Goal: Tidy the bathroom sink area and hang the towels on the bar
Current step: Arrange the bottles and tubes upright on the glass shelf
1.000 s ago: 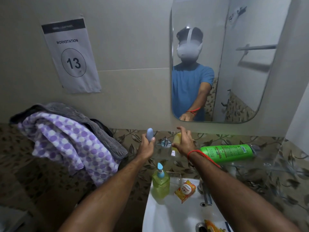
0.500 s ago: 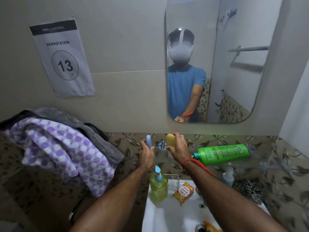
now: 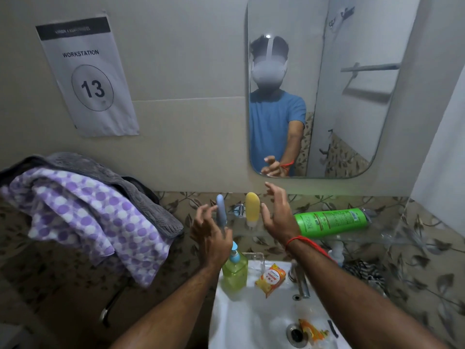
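A blue tube (image 3: 221, 209) and a yellow tube (image 3: 252, 209) stand upright on the glass shelf (image 3: 392, 233) above the sink. My left hand (image 3: 210, 231) is just in front of the blue tube, fingers spread, holding nothing. My right hand (image 3: 278, 210) is open beside the yellow tube, not touching it. A green bottle (image 3: 331, 222) lies on its side on the shelf to the right. A purple dotted towel (image 3: 83, 212) and a grey towel (image 3: 110, 177) are heaped over a bar at the left.
On the white sink (image 3: 241, 321) stand a green soap dispenser (image 3: 235, 269) and an orange soap packet (image 3: 271, 278). An orange wrapper (image 3: 312, 329) lies near the drain. A tap (image 3: 300, 280), a mirror (image 3: 327, 96) and a wall sign (image 3: 85, 79) are present.
Both hands have let go of the tubes, which now stand on the shelf, and the fingers have opened and drawn back slightly.
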`<act>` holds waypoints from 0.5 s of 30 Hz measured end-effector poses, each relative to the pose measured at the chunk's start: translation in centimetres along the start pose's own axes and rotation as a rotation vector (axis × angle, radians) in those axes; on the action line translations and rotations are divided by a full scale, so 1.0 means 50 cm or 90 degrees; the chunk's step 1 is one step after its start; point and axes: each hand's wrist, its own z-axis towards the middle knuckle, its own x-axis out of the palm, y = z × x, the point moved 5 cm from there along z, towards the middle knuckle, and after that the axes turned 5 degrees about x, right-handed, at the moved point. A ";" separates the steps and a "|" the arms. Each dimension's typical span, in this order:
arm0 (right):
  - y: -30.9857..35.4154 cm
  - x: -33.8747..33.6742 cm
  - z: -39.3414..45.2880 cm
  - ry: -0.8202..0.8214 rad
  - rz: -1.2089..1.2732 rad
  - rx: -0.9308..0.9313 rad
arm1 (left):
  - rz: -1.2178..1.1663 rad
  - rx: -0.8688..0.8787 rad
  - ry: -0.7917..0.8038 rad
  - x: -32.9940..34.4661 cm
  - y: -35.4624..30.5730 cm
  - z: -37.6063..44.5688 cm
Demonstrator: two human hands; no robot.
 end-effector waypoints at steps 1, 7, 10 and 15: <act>-0.003 -0.022 -0.001 0.004 -0.034 -0.032 | -0.017 0.029 0.011 0.005 -0.014 -0.014; -0.098 -0.141 0.010 0.205 -0.429 -0.035 | -0.089 0.112 0.227 0.078 -0.146 -0.048; -0.184 -0.172 -0.003 0.403 -0.586 0.097 | -0.115 0.116 0.288 0.111 -0.198 -0.052; -0.221 -0.192 -0.019 0.419 -0.673 0.080 | -0.181 0.033 0.231 0.116 -0.238 -0.057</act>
